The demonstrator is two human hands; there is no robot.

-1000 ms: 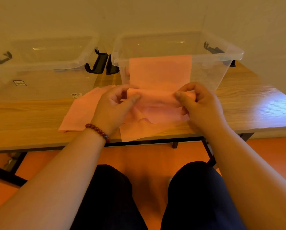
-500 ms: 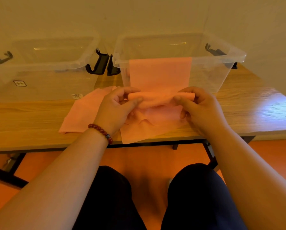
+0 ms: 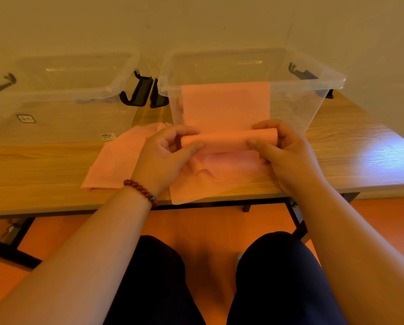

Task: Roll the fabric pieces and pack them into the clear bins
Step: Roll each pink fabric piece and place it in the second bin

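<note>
**Pink cloth rolled to a tube between my hands**

Pink, thin and matte, the fabric piece [image 3: 225, 106] hangs flat down the front of the right clear bin [image 3: 313, 99], its upper edge at the bin's rim. Its lower end is wound into a tight, smooth tube, the roll [image 3: 229, 139], which lies level just in front of the bin wall and above the table [image 3: 32, 167].

My left hand [image 3: 165, 158] is curled around the roll's left end, thumb pressed on the near side and fingers wrapped over the top. My right hand [image 3: 287, 156] grips the right end in the same way, thumb tip on the front of the roll, fingers closed over it. Both wrists are raised off the wood. A string of dark red round beads, the bracelet [image 3: 141, 191], circles my left wrist.

Under my hands lie more loose fabric pieces [image 3: 116, 165], soft and slightly rumpled, one corner hanging past the table's near edge. The tabletop is pale wood grain with a glossy patch of light at the right.

A second clear bin [image 3: 55, 109] stands to the left, close beside the first, both of see-through plastic with rounded corners and black latches [image 3: 137, 92]. The left bin carries a small square label [image 3: 26, 118] and a barcode sticker [image 3: 107, 136]; the print on both is too small to read.
</note>
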